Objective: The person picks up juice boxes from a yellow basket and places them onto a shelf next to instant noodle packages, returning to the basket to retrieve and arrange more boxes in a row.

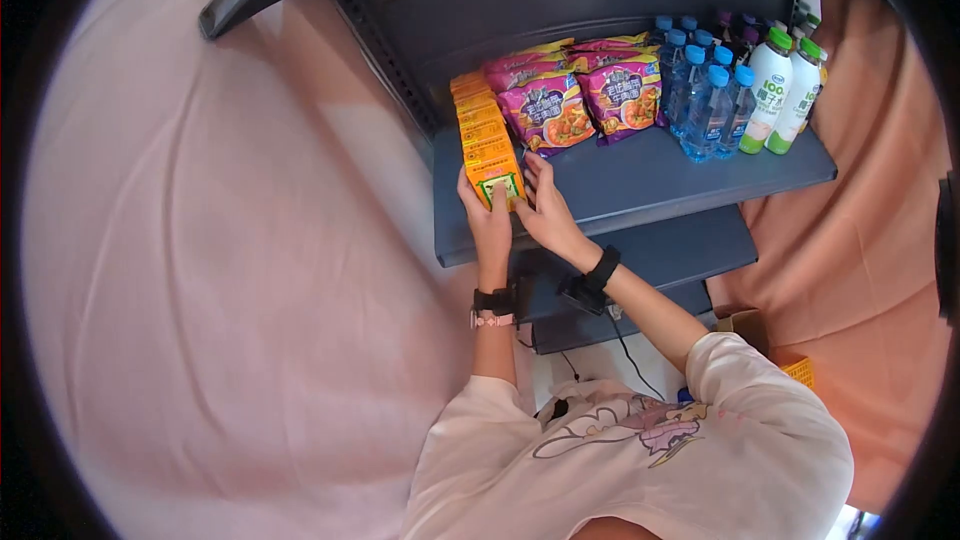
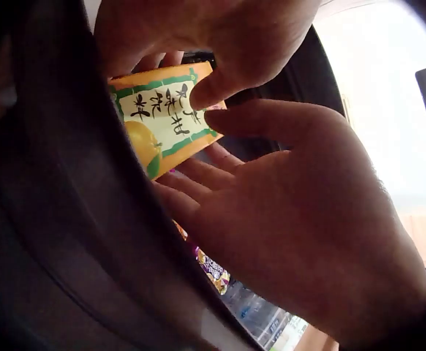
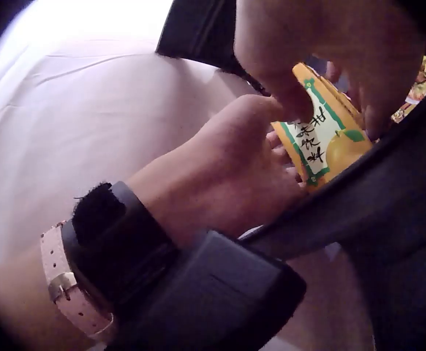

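— Pale shirt [image 1: 650,460] nearest. Hands?
— Left hand [image 1: 488,227] clamped on the front orange box [image 2: 158,124], thumb on its face. Right hand [image 1: 552,222] at its other side, fingers apart from thumb.
— Progress?
— Box at the near end of the orange row [image 1: 483,128], on the shelf [image 1: 650,180]. Row looks nearly formed; squaring up and release seem left.

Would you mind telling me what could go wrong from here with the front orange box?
Pressing the front orange box back could skew the row of boxes behind it. The right hand, close to the purple noodle packet, might nudge it. If the left hand's grip slips, the box could topple toward the shelf's edge.
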Demonstrator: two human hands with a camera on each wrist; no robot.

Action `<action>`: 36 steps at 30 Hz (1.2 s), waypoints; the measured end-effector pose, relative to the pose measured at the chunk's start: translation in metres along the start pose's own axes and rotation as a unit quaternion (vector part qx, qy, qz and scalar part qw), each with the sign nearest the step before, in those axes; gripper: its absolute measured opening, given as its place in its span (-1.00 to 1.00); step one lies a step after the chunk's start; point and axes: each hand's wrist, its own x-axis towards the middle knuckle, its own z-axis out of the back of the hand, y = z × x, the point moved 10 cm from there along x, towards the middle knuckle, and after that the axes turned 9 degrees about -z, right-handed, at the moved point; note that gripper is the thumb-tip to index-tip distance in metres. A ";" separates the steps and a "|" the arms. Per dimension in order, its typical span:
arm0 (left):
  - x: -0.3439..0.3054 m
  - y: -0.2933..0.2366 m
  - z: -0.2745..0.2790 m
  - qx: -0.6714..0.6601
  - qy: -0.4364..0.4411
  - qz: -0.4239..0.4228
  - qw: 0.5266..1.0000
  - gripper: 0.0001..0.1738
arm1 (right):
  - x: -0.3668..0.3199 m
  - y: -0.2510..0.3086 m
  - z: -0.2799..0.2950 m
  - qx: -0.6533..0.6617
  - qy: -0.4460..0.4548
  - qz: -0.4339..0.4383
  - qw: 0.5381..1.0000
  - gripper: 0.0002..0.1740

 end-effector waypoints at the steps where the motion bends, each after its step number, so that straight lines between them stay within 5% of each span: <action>1: 0.001 -0.001 -0.002 -0.001 0.002 -0.001 1.000 -0.42 | 0.002 -0.002 0.006 -0.048 -0.043 -0.028 0.998 -0.25; 2: 0.002 -0.004 -0.007 -0.001 0.018 -0.011 1.000 -0.43 | 0.006 0.000 0.010 -0.047 -0.043 -0.028 0.998 -0.25; 4: 0.002 -0.008 -0.007 0.003 0.034 -0.019 0.999 -0.44 | 0.010 -0.018 -0.008 -0.107 0.103 -0.139 0.979 -0.21; 19: 0.014 0.007 0.000 0.023 0.108 -0.021 0.994 -0.38 | 0.022 -0.013 -0.015 -0.219 0.044 -0.065 0.973 -0.20; 28: 0.007 0.002 -0.003 0.009 0.116 -0.037 0.992 -0.38 | 0.013 -0.011 -0.002 -0.204 0.104 -0.086 0.970 -0.21; 30: 0.003 -0.017 0.003 0.069 0.054 -0.077 0.993 -0.35 | -0.009 0.021 0.022 -0.229 0.024 0.049 0.972 -0.20; 34: -0.016 -0.021 0.011 0.105 -0.032 -0.123 0.986 -0.35 | -0.067 0.029 0.082 -0.258 -0.005 -0.023 0.966 -0.31; 36: -0.040 -0.048 0.012 0.161 -0.115 -0.118 0.973 -0.36 | -0.103 0.036 0.120 -0.305 -0.079 0.044 0.948 -0.37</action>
